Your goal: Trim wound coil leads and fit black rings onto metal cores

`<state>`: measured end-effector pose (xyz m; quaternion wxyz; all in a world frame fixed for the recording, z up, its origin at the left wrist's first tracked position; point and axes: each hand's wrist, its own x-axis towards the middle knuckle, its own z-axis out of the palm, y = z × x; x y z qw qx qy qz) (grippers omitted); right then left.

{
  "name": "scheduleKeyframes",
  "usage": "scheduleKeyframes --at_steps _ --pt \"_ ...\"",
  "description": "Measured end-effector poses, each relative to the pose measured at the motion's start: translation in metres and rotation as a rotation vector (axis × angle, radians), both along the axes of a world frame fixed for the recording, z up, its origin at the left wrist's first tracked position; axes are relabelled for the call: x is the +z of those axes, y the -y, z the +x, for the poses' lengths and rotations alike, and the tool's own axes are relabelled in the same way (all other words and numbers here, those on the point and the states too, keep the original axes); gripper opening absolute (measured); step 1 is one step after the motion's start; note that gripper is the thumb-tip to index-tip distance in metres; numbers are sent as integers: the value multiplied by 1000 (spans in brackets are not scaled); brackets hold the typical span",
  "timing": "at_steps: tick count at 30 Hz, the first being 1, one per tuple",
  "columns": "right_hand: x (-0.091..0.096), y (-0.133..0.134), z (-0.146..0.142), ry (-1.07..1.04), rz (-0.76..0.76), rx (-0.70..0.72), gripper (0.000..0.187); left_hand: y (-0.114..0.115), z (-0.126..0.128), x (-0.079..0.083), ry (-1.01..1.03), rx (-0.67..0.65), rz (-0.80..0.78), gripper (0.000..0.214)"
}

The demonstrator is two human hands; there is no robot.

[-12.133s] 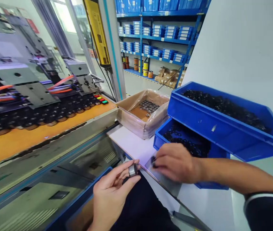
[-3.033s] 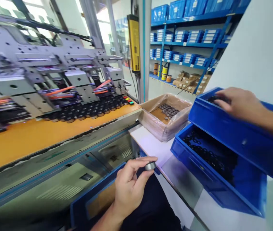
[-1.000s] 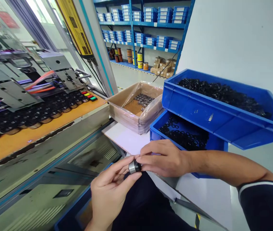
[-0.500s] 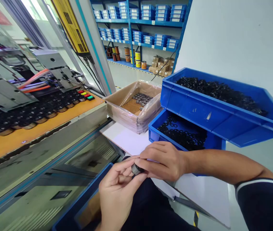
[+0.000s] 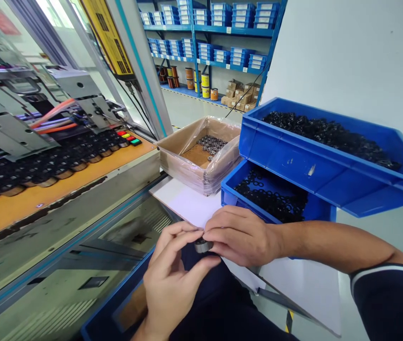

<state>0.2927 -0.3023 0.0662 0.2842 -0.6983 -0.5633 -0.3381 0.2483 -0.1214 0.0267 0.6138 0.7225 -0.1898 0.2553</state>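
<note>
A small round grey metal core [image 5: 203, 246] with a dark inside is between my hands, in front of my lap. My right hand [image 5: 242, 235] pinches it from the right, its fingers bent over the top and side. My left hand [image 5: 176, 274] cups it from the left. The left fingertips touch its upper edge, while the left thumb stretches out just beneath it. The fingers partly cover the core, so I cannot tell whether a black piece is fitted on it.
A plastic-lined carton [image 5: 187, 173] holds similar metal cores. A blue bin [image 5: 329, 175] full of black parts rests tilted over a lower blue bin [image 5: 228, 189] with black rings. Left stands a machine bench [image 5: 130, 158] with rows of cores. Another blue bin [image 5: 98, 310] sits below.
The core has turned so that its open face points more upward. My left thumb has moved away from its side, and the left fingers have shifted onto its top edge.
</note>
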Motion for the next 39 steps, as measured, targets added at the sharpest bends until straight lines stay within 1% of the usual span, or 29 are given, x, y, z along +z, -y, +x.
scheduleKeyframes --at_steps 2,3,5,6,7,8,9,11,14,16,17,19,22,24,26,27,28,29,31,32,33,35,36,37,39 --pt "1 0 1 -18 3 -15 10 3 2 -2 -180 -94 -178 23" --pt "2 0 2 -46 14 -20 11 4 2 -3 -271 -170 -279 22" --pt "2 0 4 -99 43 -16 11 4 3 -6 -419 -332 -455 31" --pt "2 0 4 -114 53 -10 9 3 3 -7 -467 -390 -506 35" --pt "2 0 4 -119 57 -3 8 2 3 -8 -493 -428 -519 37" --pt "3 1 4 -117 56 2 7 1 2 -9 -492 -438 -499 38" --pt "3 1 4 -110 51 6 7 -1 3 -10 -454 -419 -455 39" --pt "3 1 4 -104 36 2 9 -4 4 -10 -274 -315 -315 39" --pt "2 2 3 -113 23 -6 10 -10 8 -7 35 -124 -39 41" --pt "1 2 3 -119 16 0 11 -13 11 -5 142 -57 102 41" --pt "0 2 3 -116 15 8 12 -14 12 -4 172 -39 142 40" --pt "-2 2 3 -107 19 24 11 -14 12 -3 211 -24 168 38" --pt "-2 1 3 -102 16 31 11 -8 10 -6 221 -8 159 33" --pt "-1 -1 4 -126 -10 18 11 -4 9 -9 197 11 163 30" --pt "1 1 5 -144 -60 -20 14 -7 11 -8 178 41 193 27" --pt "1 4 7 -139 -87 -52 18 -14 14 -6 176 80 223 24" --pt "1 9 10 -128 -113 -93 23 -24 19 -1 180 145 266 20" --pt "0 16 15 -112 -136 -142 29 -39 25 5 183 238 322 17" --pt "-3 36 29 -103 -166 -253 34 -80 40 22 152 485 470 11" --pt "-6 48 38 -125 -177 -314 34 -104 48 32 103 609 536 12" --pt "-10 60 48 -181 -201 -386 33 -127 56 42 22 704 613 12" --pt "-20 80 67 -370 -308 -532 29 -169 71 58 -70 777 675 8" --pt "-25 88 75 -462 -377 -584 28 -185 79 63 -101 804 693 7" --pt "-30 94 82 -534 -444 -618 25 -197 87 67 -128 806 709 7" --pt "-40 101 90 -608 -545 -636 18 -213 100 69 -176 801 740 8"
